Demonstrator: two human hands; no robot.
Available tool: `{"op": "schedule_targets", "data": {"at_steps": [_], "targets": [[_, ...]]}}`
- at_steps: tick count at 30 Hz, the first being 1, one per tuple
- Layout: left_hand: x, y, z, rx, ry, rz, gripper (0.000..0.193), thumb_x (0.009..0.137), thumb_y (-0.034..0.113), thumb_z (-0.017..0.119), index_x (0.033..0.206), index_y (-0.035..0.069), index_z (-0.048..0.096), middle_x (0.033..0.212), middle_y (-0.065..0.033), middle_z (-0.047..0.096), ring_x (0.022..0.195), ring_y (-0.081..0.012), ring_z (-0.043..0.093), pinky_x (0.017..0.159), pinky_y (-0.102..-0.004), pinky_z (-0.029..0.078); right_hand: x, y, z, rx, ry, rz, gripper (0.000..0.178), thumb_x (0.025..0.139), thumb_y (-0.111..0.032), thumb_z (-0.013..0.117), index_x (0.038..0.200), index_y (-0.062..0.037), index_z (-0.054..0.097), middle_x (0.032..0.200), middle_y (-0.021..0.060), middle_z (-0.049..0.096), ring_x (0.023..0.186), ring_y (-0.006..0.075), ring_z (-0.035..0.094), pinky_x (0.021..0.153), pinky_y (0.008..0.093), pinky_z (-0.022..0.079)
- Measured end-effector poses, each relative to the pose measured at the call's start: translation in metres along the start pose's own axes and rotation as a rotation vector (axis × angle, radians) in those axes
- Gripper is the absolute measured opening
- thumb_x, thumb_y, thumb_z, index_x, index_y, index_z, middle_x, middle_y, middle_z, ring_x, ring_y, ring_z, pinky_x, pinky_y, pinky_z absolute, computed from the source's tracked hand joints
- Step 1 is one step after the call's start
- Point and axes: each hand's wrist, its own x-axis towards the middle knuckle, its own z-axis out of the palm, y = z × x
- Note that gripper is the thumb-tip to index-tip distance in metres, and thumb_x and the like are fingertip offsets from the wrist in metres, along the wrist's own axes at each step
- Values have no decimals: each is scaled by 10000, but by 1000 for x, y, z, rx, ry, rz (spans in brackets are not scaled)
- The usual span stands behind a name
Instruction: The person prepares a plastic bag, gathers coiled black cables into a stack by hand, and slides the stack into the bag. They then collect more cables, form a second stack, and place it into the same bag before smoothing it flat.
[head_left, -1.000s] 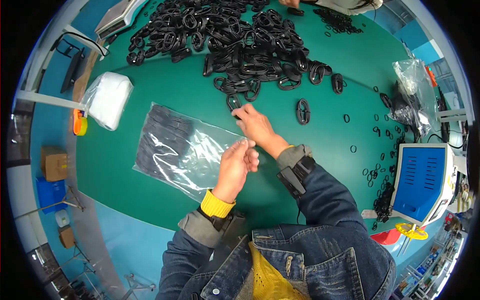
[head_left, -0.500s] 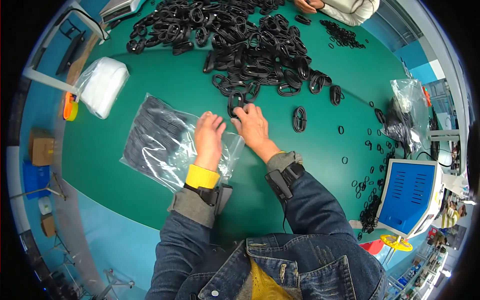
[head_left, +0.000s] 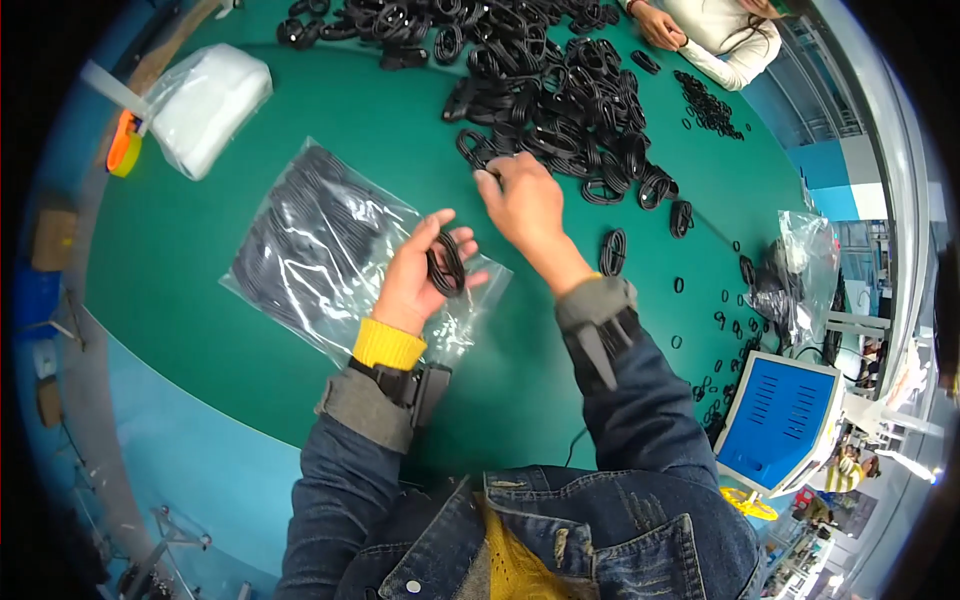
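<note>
My left hand is turned palm up beside a clear plastic bag packed with black cable coils. A coiled black cable rests in it, between the thumb and the partly spread fingers. My right hand reaches to the near left edge of a large pile of black cable coils. Its bent fingers close on another coiled cable there, and the fingertips partly hide it. Two single coils, one nearer and one farther, lie to the right of my right hand.
A white wrapped bundle lies at the left, near an orange and yellow tape roll. Small black rings are scattered at the right by a blue and white machine. A co-worker's hands rest at the far edge.
A cable coil that my right hand held is now in my left hand. My right hand has moved up to the pile's edge. The whole view has tilted and shifted slightly.
</note>
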Motion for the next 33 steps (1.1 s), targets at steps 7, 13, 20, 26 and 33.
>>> {"op": "schedule_targets", "data": {"at_steps": [7, 13, 20, 26, 33], "targets": [[7, 3, -53, -171, -245, -145, 382, 904, 403, 508, 1157, 117, 515, 879, -80, 596, 740, -198, 598, 633, -420, 530, -6, -2, 22, -181, 97, -40, 167, 705, -136, 670, 837, -53, 612, 880, 114, 534, 858, 302, 534, 696, 391, 476], [0, -4, -5, -314, -34, -191, 407, 889, 432, 523, 1174, 142, 507, 876, -71, 599, 745, -191, 598, 629, -403, 528, -51, -33, -49, 194, -247, -348, 201, 703, -137, 691, 872, -55, 619, 918, 106, 553, 868, 300, 543, 705, 395, 471], [3, -12, -29, -121, -359, -163, 448, 878, 476, 512, 1185, 150, 503, 940, -80, 601, 846, -217, 609, 664, -415, 525, -26, 40, -4, -355, 111, 80, 199, 731, -139, 667, 892, -26, 636, 1051, 169, 548, 822, 342, 580, 733, 382, 488], [8, -7, -23, -85, -93, -162, 460, 878, 478, 509, 1195, 145, 489, 969, -88, 591, 845, -232, 604, 673, -419, 527, -41, 28, -1, 45, 210, 70, 203, 715, -106, 691, 879, -5, 628, 1042, 171, 537, 833, 325, 574, 728, 369, 492], [14, -22, -22, -183, -224, -13, 414, 883, 422, 533, 1176, 133, 497, 1012, -125, 586, 888, -270, 605, 696, -451, 534, -63, -23, -61, 438, -224, -102, 213, 699, -65, 701, 894, -18, 631, 1021, 117, 565, 798, 242, 596, 681, 323, 502]]}}
